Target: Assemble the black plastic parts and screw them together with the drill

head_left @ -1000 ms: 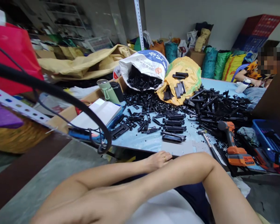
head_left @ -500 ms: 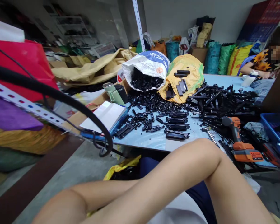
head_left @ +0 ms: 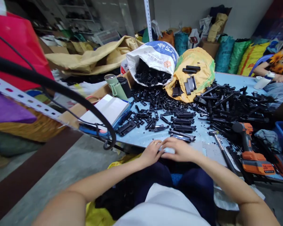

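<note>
My left hand (head_left: 151, 153) and my right hand (head_left: 180, 150) lie side by side on the front edge of the light blue table (head_left: 143, 139), fingertips touching each other. The fingers of both rest flat and I see nothing in them. A ring shows on the left hand. Just beyond the hands lies a row of long black plastic pieces (head_left: 182, 127). Small black parts (head_left: 153, 103) spill from a white sack (head_left: 155, 56). A big heap of black parts (head_left: 228, 103) lies to the right.
An orange cordless drill (head_left: 250, 147) and a hammer (head_left: 223, 150) lie at the right. A yellow sack (head_left: 199, 72), a green flask (head_left: 115, 86) and a white box (head_left: 108, 110) sit at the back and left. A black hose (head_left: 61, 91) arcs across the left. Another person's arm (head_left: 265, 67) rests far right.
My arms were crossed low in front of me with the hands out of sight; now both arms are uncrossed and the hands have come up to the table's front edge. The view has tilted a little.
</note>
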`<state>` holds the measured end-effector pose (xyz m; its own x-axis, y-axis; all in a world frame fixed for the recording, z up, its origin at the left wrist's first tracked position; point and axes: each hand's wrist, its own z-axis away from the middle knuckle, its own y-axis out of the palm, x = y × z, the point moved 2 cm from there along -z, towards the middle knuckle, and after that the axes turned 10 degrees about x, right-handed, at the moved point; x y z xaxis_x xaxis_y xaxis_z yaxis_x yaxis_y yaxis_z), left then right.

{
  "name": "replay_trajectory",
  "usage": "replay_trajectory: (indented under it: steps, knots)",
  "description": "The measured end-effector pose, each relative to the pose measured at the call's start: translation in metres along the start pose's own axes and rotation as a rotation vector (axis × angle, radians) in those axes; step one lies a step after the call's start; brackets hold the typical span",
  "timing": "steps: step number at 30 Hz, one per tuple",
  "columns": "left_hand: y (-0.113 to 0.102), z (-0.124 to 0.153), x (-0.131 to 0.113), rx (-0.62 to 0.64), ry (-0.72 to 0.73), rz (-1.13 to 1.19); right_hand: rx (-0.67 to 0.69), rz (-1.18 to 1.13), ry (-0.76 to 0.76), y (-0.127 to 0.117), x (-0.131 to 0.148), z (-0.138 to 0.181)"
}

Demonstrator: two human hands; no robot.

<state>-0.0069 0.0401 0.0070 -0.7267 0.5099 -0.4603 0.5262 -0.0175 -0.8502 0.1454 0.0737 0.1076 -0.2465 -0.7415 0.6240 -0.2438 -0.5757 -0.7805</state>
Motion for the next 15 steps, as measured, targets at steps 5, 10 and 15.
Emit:
replay_trajectory:
  steps: [5, 10, 15]
  knots:
    - [0.03, -0.06, -0.023, 0.076, 0.104, -0.215, -0.167, 0.436, 0.67, -0.043, -0.126, 0.019]
    - [0.073, -0.115, -0.038, 0.252, 0.015, -0.377, 0.027, 0.62, 0.884, -0.067, -0.176, -0.003]
    - [0.072, -0.14, -0.015, 0.271, 0.005, -0.424, -0.002, 0.659, 0.924, -0.07, -0.189, -0.02]
